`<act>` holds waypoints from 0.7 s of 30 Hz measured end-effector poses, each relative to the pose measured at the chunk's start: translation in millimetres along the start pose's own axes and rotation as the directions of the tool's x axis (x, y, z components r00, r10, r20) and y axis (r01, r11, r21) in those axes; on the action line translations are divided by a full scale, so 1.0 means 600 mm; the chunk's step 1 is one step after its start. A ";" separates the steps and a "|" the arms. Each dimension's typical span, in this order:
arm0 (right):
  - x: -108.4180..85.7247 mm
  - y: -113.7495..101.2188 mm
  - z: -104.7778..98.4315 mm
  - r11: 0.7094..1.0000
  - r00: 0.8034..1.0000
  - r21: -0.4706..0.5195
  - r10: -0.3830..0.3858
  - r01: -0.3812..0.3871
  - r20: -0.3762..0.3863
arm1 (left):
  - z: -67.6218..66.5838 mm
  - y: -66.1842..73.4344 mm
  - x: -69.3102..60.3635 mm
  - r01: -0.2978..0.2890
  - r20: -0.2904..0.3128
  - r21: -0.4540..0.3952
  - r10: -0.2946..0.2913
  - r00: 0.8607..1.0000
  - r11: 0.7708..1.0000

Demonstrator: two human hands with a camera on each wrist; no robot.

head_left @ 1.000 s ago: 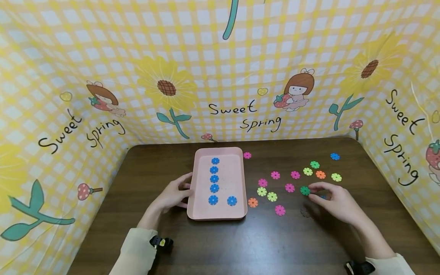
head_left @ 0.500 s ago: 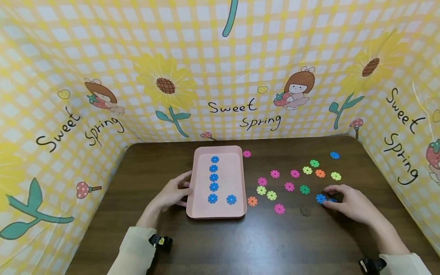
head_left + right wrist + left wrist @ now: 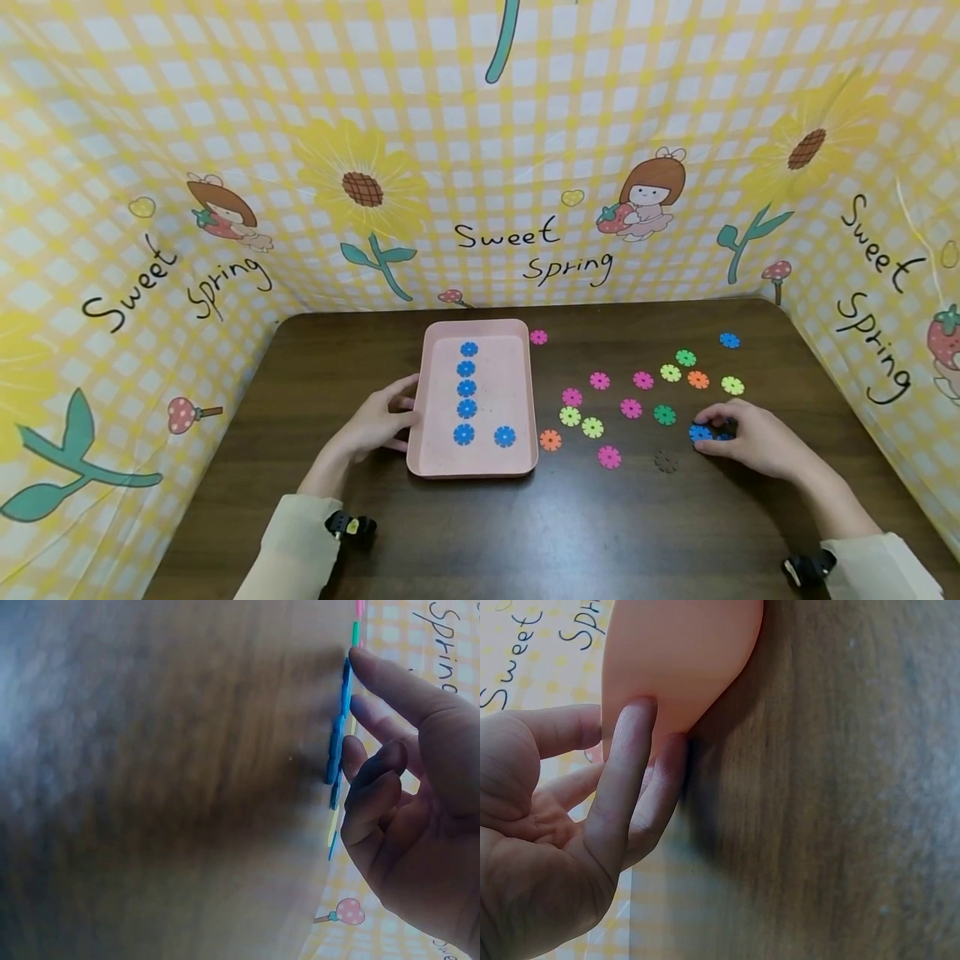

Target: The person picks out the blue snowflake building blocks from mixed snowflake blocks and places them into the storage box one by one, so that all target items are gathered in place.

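Observation:
My left hand (image 3: 378, 421) rests at the left side of a pink tray (image 3: 517, 375). In the left wrist view, its fairly straight fingers (image 3: 634, 735) touch the tray's outer wall (image 3: 682, 652). Inside the tray, blue notched plastic snowflake discs (image 3: 467, 388) form a column, and one more blue disc (image 3: 505, 436) lies at the lower right. On the table's right side, thumb and forefinger of my right hand (image 3: 750, 437) pinch opposite edges of a blue snowflake disc (image 3: 700, 433) that seems flat on the table. Another blue disc (image 3: 724, 437) is partly hidden under that hand.
Loose discs lie between tray and right hand: pink (image 3: 631, 408), yellow (image 3: 592, 427), orange (image 3: 551, 440) and green (image 3: 664, 414). A dark clear-looking disc (image 3: 666, 461) is nearer me. A blue disc (image 3: 730, 340) lies far right. Patterned cloth (image 3: 495, 183) walls the table's back and sides.
My right hand has moved right, away from beside the green disc, then slightly left onto the blue disc, which it had been covering. My left hand and the tray stay put.

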State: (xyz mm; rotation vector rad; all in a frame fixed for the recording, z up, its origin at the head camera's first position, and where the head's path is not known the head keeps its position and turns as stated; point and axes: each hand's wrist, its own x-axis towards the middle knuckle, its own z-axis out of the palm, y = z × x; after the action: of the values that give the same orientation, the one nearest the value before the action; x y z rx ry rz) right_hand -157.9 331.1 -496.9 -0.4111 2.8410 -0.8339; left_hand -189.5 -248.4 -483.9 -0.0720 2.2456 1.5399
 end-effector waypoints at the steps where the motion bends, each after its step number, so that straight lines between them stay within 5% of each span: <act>1: 0.001 0.000 0.000 1.000 1.000 0.000 0.001 -0.001 0.003 | 0.000 0.000 0.000 0.001 -0.002 0.001 -0.001 1.000 1.000; 21: 0.005 -0.004 -0.002 0.997 0.997 -0.008 0.072 -0.072 0.039 | -0.001 -0.002 0.002 -0.005 0.005 0.005 0.005 1.000 1.000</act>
State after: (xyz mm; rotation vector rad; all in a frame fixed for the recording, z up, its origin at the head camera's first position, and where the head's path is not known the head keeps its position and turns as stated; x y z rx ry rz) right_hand -160.8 329.0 -494.7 -0.3208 2.8048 -0.7937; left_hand -190.1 -248.9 -485.1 -0.0607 2.2478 1.5355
